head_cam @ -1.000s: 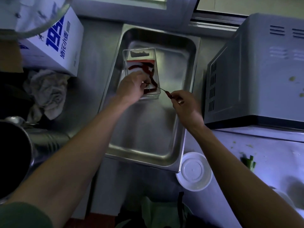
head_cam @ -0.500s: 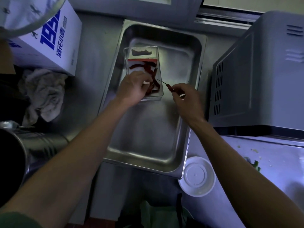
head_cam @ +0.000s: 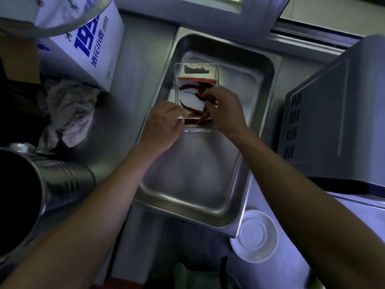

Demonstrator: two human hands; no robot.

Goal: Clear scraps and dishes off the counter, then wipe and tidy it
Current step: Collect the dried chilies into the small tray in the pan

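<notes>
I am working at the clear plastic box (head_cam: 196, 97) of dried red chillies (head_cam: 192, 109), which is sitting in the upper middle of the frame, inside the steel tray (head_cam: 200, 184). My left hand (head_cam: 162, 124) is gripping the box's lower left corner, fingers curled on its rim. My right hand (head_cam: 224, 109) is reaching over the box, fingertips pinched on a chilli at its right side.

Step in hand, as I judge it: gathering loose chillies into the box, part of clearing the counter. The next move is calling for release of the chilli inside the walls, then lifting the box out of the tray.

Against the frame half a second ago: my right hand was outside the box's right edge, holding a chilli by its stem; it is now over the box. My left hand has shifted from the box's middle to its lower corner.

Outward: a white lid (head_cam: 254, 238) is lying at lower right, a crumpled cloth (head_cam: 68, 113) at left, a printed carton (head_cam: 91, 44) at upper left, a grey oven (head_cam: 337, 122) at right.
</notes>
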